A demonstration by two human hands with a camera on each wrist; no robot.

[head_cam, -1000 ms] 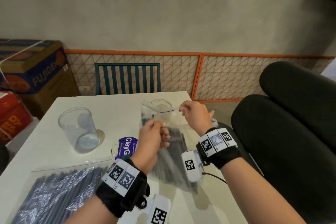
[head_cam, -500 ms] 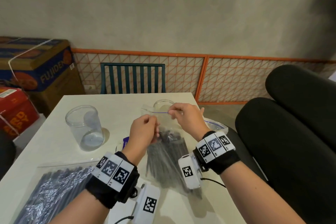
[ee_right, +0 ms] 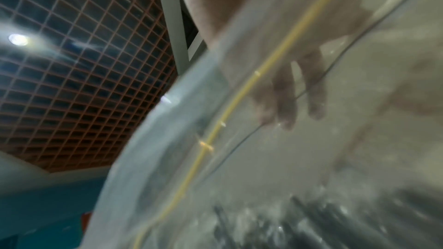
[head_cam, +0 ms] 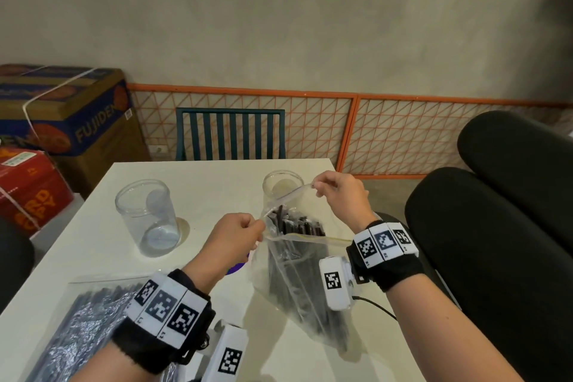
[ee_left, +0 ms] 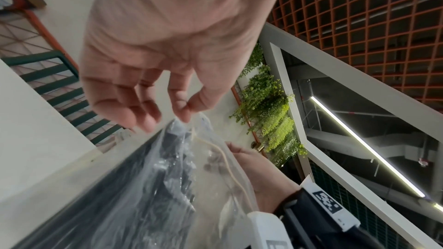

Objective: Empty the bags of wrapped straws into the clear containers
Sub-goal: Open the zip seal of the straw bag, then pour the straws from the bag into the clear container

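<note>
A clear zip bag [head_cam: 297, 282] of dark wrapped straws [head_cam: 297, 226] stands upright on the white table [head_cam: 217, 183], its mouth pulled open. My left hand [head_cam: 238, 236] pinches the near-left lip of the bag [ee_left: 191, 158] between thumb and forefinger. My right hand [head_cam: 338, 195] pinches the far lip and holds it up over a clear container [head_cam: 282, 183] behind the bag. A second clear container [head_cam: 148, 217] stands empty to the left. In the right wrist view the bag's film [ee_right: 263, 139] covers the lens, with my right fingers [ee_right: 287, 101] blurred behind it.
Another sealed bag of straws [head_cam: 83, 326] lies at the near-left of the table. A purple-labelled item [head_cam: 237, 267] peeks out by my left wrist. A green chair [head_cam: 229, 133] stands beyond the table, cardboard boxes [head_cam: 62, 115] at left, and black padded seats [head_cam: 496, 242] at right.
The bag's zip seal has been pulled apart: my hands moved away from each other, the right one up and back, and the straw tops now show in the open mouth.
</note>
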